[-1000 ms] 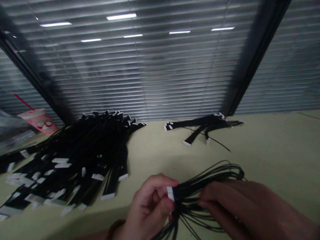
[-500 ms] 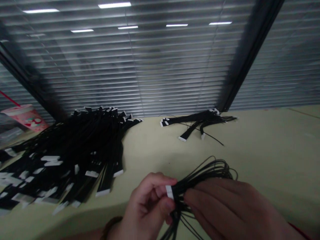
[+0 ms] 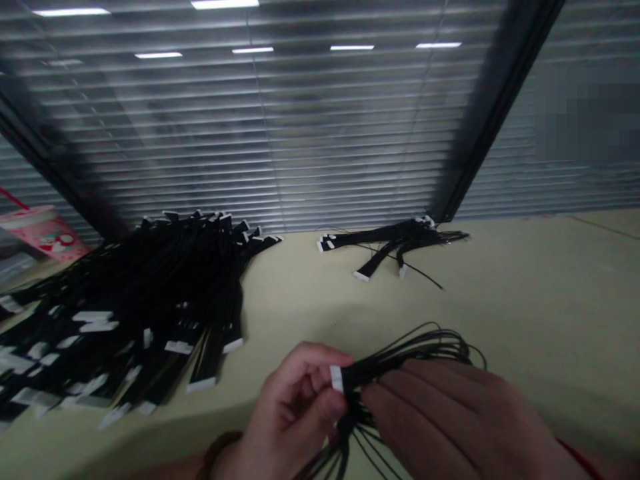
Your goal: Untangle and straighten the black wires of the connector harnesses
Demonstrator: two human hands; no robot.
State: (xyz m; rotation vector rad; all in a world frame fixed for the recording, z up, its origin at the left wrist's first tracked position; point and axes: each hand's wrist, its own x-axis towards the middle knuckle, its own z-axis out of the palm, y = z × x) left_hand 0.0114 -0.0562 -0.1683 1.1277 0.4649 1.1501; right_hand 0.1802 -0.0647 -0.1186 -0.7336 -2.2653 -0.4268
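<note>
Between thumb and fingers, my left hand [image 3: 295,413] pinches the white connector end of a black wire harness [image 3: 425,343]. Its many thin wires fan out to the right and curl into loops, while others hang down toward the bottom edge. My right hand [image 3: 450,413] lies over the wires just right of the connector [image 3: 337,379], its fingers held together and bent down onto them. The fingertips and thumb of that hand are partly hidden, but the wires run into its grasp.
A large pile of black harnesses with white connectors [image 3: 165,287] covers the table's left side. A smaller bunch of harnesses [image 3: 385,243] lies at the back by the blinds [image 3: 300,147]. A pink cup with a red straw [image 3: 47,233] stands far left on the pale table [image 3: 525,300].
The view has shifted slightly. My right hand has moved a little down and left over the wires, and the wire loops sit lower. My left hand keeps its pinch on the connector.
</note>
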